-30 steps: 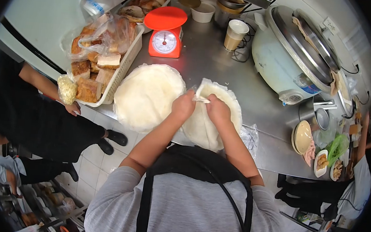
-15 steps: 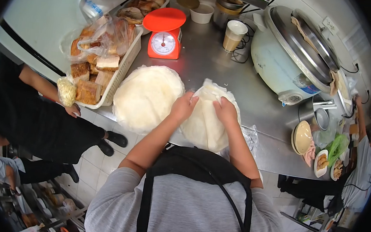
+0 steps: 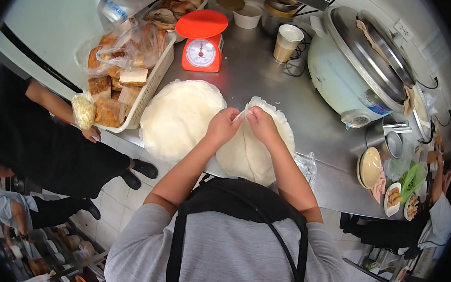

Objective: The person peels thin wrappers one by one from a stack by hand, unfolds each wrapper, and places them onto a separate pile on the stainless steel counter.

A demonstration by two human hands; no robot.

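Two stacks of thin, pale round wrappers lie side by side on the metal counter. The left stack is flat and untouched by either hand. Over the right stack, my left hand and my right hand meet at its upper left edge. Both hands are closed, fingertips pinching the edge of a thin wrapper between them. A fold runs down the top of this stack from my fingers. How many layers they hold is hidden.
A red scale stands behind the left stack, beside a basket of roasted meat. At right are a large cooker, bowls and small dishes. A paper cup stands at the back. A person is at left.
My right hand has moved left and up, closing in on my left hand. The top wrapper, bunched up before, now lies flatter with a narrow fold.
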